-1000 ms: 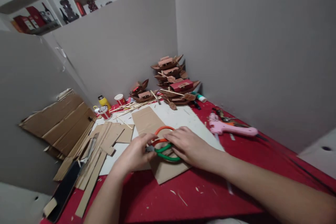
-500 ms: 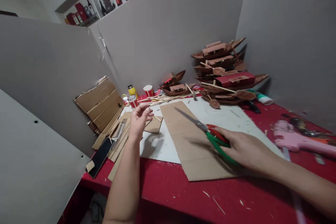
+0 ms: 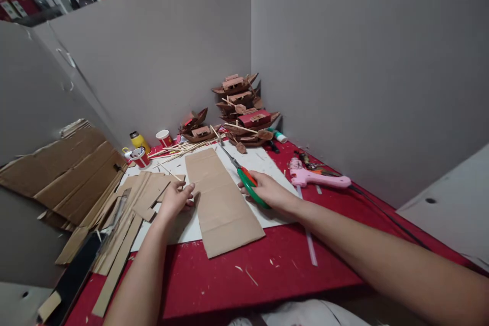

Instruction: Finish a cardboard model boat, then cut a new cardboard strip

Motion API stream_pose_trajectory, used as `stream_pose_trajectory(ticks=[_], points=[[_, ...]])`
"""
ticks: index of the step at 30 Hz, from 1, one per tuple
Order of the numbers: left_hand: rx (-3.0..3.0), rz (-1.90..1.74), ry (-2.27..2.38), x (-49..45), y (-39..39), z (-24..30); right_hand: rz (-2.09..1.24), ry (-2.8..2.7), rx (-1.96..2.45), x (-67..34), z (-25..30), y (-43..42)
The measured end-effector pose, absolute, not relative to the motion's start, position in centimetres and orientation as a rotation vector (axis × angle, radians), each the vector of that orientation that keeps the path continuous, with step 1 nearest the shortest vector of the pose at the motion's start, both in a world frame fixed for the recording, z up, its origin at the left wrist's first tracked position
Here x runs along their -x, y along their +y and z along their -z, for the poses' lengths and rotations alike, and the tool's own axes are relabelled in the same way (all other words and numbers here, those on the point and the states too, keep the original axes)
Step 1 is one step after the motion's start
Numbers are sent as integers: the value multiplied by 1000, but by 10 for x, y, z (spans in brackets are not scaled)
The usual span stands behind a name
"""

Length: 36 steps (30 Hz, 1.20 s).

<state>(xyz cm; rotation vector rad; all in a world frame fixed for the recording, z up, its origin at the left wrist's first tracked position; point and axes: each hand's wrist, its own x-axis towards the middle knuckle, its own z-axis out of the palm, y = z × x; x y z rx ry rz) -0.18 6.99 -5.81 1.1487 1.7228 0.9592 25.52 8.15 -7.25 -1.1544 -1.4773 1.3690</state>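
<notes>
My right hand (image 3: 269, 192) is wrapped around the handles of the scissors (image 3: 248, 183), one loop green and the other orange. Their blades are together and point away from me, over the right side of a long cardboard sheet (image 3: 225, 204). That sheet lies flat, its near end over the red tabletop. To its left hovers my left hand (image 3: 178, 201), fingers loosely bent and apart, with nothing visible in it. Close beyond the left hand are a thin wooden stick (image 3: 169, 171) and some smaller cardboard pieces (image 3: 147, 191).
Model boats (image 3: 244, 112) are stacked at the back, beside loose sticks (image 3: 183, 147), paper cups (image 3: 164, 137) and a yellow bottle (image 3: 139, 141). A pink glue gun (image 3: 317, 179) lies right, its cord trailing. Folded cardboard (image 3: 72, 163) leans at left above a dark flat object (image 3: 74, 275).
The view has swung right. My left hand has come down closer to the table, left of the sheet. The scissors stay in my right hand.
</notes>
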Motion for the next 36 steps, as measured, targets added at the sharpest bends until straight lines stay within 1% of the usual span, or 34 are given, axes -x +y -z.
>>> stream_pose_trajectory(ticks=[3,8,12,17,22,25,30,36], points=[[-1113,-979,1655,-3,68,59,-1546,-1320,1086,-253,71,81],[-1090,-1005,1469,-17,65,67,-1601,-1282,1069,-252,69,82],[-1054,-1144,1301,-21,63,64,-1584,-1264,1068,-252,70,83],[-1042,-1469,1198,-6,65,45,-1486,-1229,1082,-253,73,86],[-1040,-1627,1103,-1,61,28,-1485,-1199,912,-252,70,82],[-1008,-1639,1070,-10,55,24,-1509,-1164,823,-250,65,75],[-971,-1574,1029,-33,43,26,-1348,-1248,769,-251,58,64],[-801,-1312,1130,-48,32,33,-1313,-1303,773,-255,53,60]])
